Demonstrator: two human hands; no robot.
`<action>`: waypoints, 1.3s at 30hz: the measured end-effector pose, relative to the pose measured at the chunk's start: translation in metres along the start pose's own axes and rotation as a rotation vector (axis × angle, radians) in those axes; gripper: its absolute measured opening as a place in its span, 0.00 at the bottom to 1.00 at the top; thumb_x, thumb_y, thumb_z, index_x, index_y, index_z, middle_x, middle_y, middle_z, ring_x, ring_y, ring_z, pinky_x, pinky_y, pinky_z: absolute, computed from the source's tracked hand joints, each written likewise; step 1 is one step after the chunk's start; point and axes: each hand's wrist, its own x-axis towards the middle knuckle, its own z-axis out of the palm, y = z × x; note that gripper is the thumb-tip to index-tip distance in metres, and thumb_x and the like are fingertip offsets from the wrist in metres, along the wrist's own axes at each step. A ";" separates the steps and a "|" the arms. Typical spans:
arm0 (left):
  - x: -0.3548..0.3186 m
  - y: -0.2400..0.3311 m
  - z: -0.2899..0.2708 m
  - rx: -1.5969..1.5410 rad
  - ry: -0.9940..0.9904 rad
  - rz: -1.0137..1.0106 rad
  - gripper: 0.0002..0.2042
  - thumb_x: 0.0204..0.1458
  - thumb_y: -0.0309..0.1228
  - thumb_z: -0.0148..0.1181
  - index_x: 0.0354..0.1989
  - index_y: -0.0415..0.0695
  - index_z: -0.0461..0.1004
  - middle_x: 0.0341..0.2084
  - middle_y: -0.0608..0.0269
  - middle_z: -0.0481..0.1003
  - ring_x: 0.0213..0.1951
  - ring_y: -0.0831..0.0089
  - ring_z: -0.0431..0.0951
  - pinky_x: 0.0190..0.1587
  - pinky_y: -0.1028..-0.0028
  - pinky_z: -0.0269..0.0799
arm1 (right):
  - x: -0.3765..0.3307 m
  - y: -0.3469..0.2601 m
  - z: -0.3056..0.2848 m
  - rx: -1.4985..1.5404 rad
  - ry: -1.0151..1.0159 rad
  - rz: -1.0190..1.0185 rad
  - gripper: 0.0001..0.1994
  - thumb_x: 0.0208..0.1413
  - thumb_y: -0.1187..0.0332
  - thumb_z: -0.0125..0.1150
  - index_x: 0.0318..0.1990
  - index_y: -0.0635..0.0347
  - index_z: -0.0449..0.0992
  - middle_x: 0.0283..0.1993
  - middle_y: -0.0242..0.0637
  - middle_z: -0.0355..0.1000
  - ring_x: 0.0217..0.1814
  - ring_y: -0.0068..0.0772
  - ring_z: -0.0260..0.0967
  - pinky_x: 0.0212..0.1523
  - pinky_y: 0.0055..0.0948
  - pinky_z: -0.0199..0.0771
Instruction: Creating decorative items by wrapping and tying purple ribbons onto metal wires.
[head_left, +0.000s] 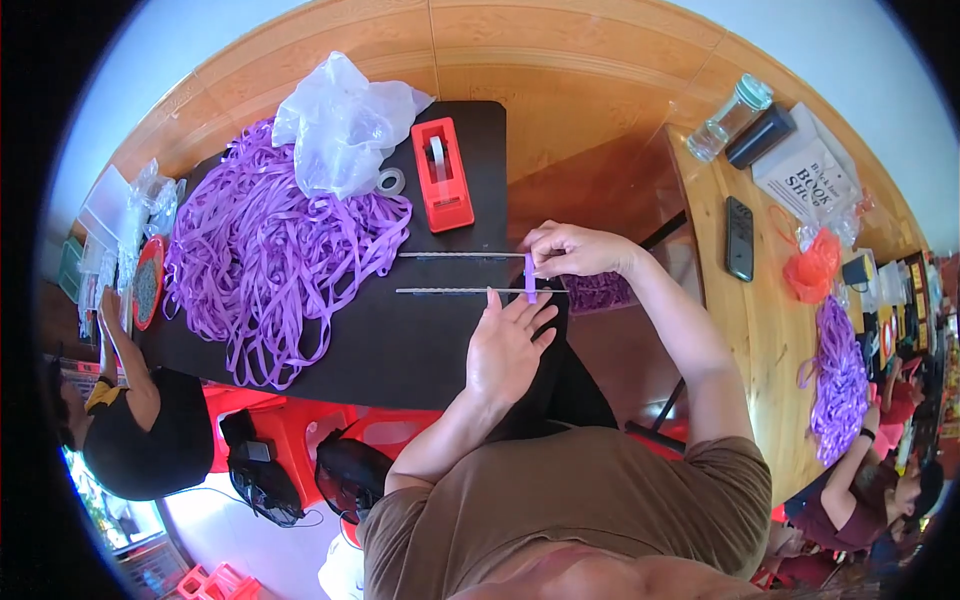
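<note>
Two thin parallel rods [460,254] lie over the dark table and jut past its right edge. A short purple ribbon [531,278] spans them near their right ends; whether it goes fully round both cannot be seen. My right hand [578,250] pinches the ribbon at the far rod, thumb and fingers together. Palm up, my left hand [508,350] lies just below the near rod with its fingers spread, the tips close to the ribbon's lower end. To the left is a big tangled heap of purple ribbon [270,250].
A red tape dispenser [443,190], a tape roll [391,181] and a white plastic bag [345,120] sit behind the rods. On the wooden table [740,330] at right are a phone [739,238], a bottle [729,118] and more ribbon [840,385]. Other people sit at left and far right.
</note>
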 end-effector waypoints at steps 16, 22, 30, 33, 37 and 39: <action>0.002 -0.001 -0.001 -0.004 -0.014 -0.003 0.36 0.57 0.58 0.35 0.61 0.35 0.55 0.61 0.52 0.57 0.58 0.63 0.58 0.59 0.64 0.49 | 0.002 0.004 0.007 -0.100 0.111 -0.006 0.09 0.48 0.68 0.63 0.22 0.60 0.71 0.33 0.32 0.67 0.45 0.33 0.58 0.48 0.32 0.59; 0.001 0.000 0.000 0.002 -0.008 -0.002 0.37 0.57 0.58 0.35 0.62 0.35 0.53 0.61 0.52 0.56 0.59 0.63 0.57 0.59 0.64 0.49 | 0.004 -0.001 0.015 -0.202 0.247 0.093 0.12 0.45 0.65 0.67 0.18 0.58 0.71 0.28 0.28 0.68 0.40 0.34 0.61 0.44 0.32 0.61; 0.000 0.000 -0.001 0.002 -0.018 0.004 0.37 0.58 0.57 0.35 0.63 0.35 0.51 0.61 0.52 0.56 0.59 0.62 0.57 0.59 0.64 0.48 | 0.012 -0.045 0.027 -0.592 0.271 0.459 0.12 0.36 0.56 0.66 0.17 0.54 0.75 0.26 0.31 0.71 0.41 0.35 0.64 0.38 0.40 0.56; 0.000 0.000 -0.001 -0.014 -0.014 -0.002 0.37 0.57 0.57 0.36 0.62 0.35 0.52 0.60 0.53 0.58 0.59 0.62 0.57 0.59 0.64 0.48 | 0.014 -0.062 0.033 -0.737 0.279 0.537 0.12 0.36 0.55 0.63 0.19 0.53 0.78 0.28 0.33 0.73 0.43 0.36 0.64 0.38 0.42 0.55; 0.001 -0.001 -0.002 -0.046 -0.032 -0.004 0.36 0.56 0.56 0.40 0.62 0.34 0.52 0.57 0.54 0.59 0.58 0.64 0.57 0.59 0.64 0.49 | 0.007 -0.061 0.050 -0.878 0.470 0.473 0.13 0.38 0.55 0.62 0.20 0.55 0.80 0.31 0.37 0.74 0.48 0.41 0.63 0.39 0.44 0.55; 0.001 -0.001 -0.002 -0.056 -0.056 -0.002 0.37 0.56 0.55 0.42 0.62 0.33 0.50 0.57 0.54 0.58 0.58 0.64 0.57 0.59 0.63 0.49 | 0.007 -0.061 0.056 -0.888 0.501 0.488 0.12 0.38 0.55 0.63 0.21 0.55 0.80 0.33 0.38 0.74 0.49 0.42 0.63 0.39 0.44 0.55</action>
